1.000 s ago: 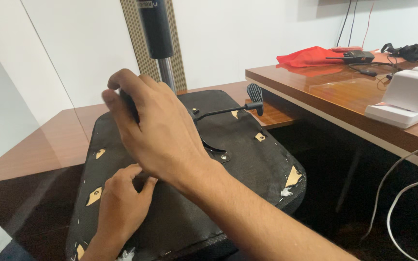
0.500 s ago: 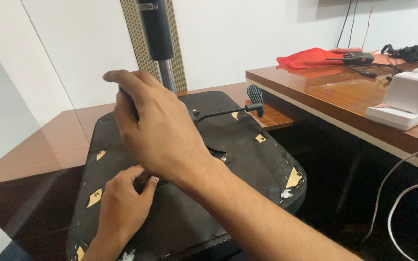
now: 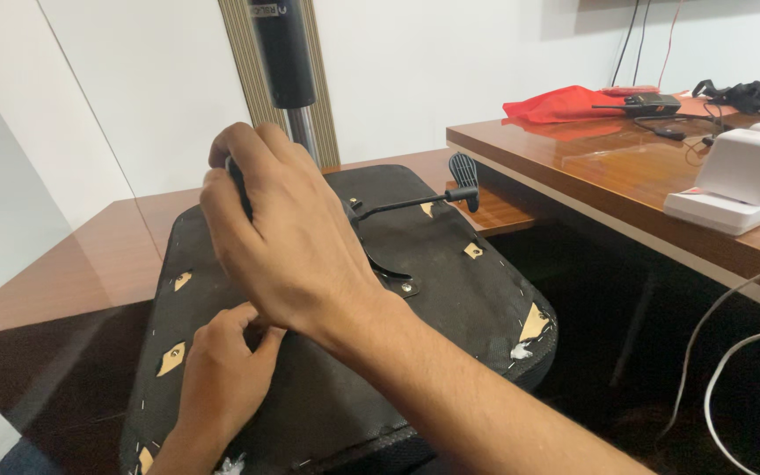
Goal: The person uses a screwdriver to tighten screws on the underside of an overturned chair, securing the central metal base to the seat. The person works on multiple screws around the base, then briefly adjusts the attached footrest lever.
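Where the overturned office chair seat (image 3: 450,290) lies with its black underside up, resting on the corner of a brown desk (image 3: 54,290), both hands are set upon it. The right hand (image 3: 288,242) is curled around a dark tool handle (image 3: 237,183) near the seat's middle, its grip pressed together on that handle; the tool's tip is hidden under the palm. The left hand (image 3: 222,374) is laid lower on the fabric, just beside the right wrist, its fingertips bunched against something small under the right palm (what is pinched there cannot be told). A black adjustment lever (image 3: 424,198) with a ribbed paddle end stands out from the seat's metal plate (image 3: 393,273), and small tan tears are scattered over the covering, with white stuffing showing at the edges. The chair's gas cylinder (image 3: 285,62) rises behind the hands, before a ribbed wall strip. On a second desk (image 3: 591,167) to the right, well apart, are seen a red cloth (image 3: 560,104), a white device (image 3: 745,176) and black cables (image 3: 749,92). White cables (image 3: 723,369) hang below that desk.
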